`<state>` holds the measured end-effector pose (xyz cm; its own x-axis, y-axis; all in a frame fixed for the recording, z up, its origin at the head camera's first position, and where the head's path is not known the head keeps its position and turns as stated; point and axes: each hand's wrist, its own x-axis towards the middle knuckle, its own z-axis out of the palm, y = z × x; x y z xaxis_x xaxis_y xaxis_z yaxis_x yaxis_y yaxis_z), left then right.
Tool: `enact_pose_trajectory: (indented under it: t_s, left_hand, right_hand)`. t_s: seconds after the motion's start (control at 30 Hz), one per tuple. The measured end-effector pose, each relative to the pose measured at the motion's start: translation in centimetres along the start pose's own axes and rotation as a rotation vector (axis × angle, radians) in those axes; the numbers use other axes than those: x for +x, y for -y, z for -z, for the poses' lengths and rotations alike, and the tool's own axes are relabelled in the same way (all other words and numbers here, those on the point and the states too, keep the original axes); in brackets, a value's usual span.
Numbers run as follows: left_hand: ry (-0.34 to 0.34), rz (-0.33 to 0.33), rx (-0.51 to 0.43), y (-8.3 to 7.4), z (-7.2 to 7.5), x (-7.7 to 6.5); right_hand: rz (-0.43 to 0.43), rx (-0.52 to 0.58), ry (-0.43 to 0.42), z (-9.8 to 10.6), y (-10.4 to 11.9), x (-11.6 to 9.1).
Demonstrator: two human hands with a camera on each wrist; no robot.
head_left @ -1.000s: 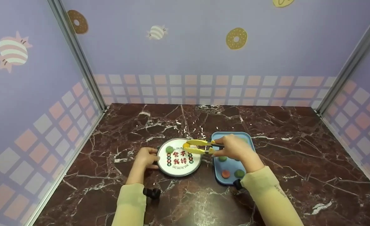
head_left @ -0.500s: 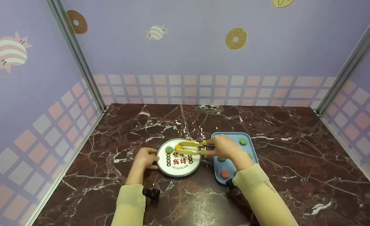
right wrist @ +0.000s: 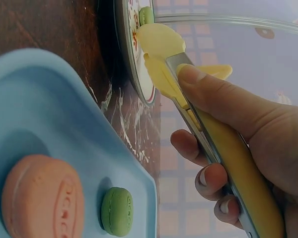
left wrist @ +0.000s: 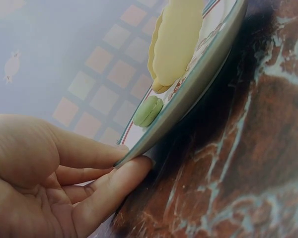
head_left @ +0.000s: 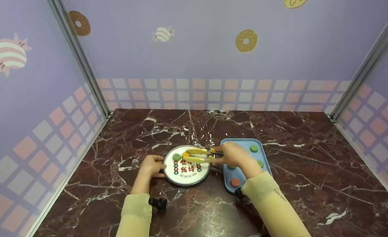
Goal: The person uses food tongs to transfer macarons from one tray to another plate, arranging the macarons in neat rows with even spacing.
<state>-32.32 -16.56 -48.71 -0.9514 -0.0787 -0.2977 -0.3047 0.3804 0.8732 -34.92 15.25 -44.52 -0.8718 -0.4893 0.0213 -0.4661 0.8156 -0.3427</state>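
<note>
My left hand [head_left: 152,165] pinches the near-left rim of a round white plate [head_left: 187,179] with red characters, thumb on one side and fingers on the other in the left wrist view. On the plate lies a green macaron [head_left: 177,157]. My right hand [head_left: 236,155] grips yellow-tipped tongs [right wrist: 208,119] by their handle. Between the tong tips is a yellow macaron [head_left: 185,155], low over the plate and right beside the green one; the tong heads mostly hide it in the left wrist view.
Right of the plate stands a blue tray [head_left: 226,184], partly under my right arm. It holds a pink macaron [right wrist: 44,198] and several green ones, such as the green macaron [head_left: 254,148] at its far side. Patterned walls [head_left: 194,59] enclose the dark marbled table [head_left: 296,138].
My right hand has moved left with the tongs, bringing the yellow macaron across the plate to the green one. More of the tray's far side shows. My left hand has stayed at the rim.
</note>
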Motion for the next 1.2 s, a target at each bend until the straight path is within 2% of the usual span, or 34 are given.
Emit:
enact_pose_trajectory:
  t_s: [0.53,0.93,1.2]
  left_hand:
    - [0.012,-0.006,0.003,0.09,0.11,0.06]
    - [0.002,0.0,0.005,0.15,0.07,0.1]
    - [-0.004,0.003,0.004,0.06,0.05,0.08]
  right_hand:
    - [0.007,-0.018,0.02,0.05,0.28,0.13]
    - [0.031,-0.024,-0.005,-0.08,0.12,0.26]
    - [0.007,0.005,0.002,0.01,-0.07,0.07]
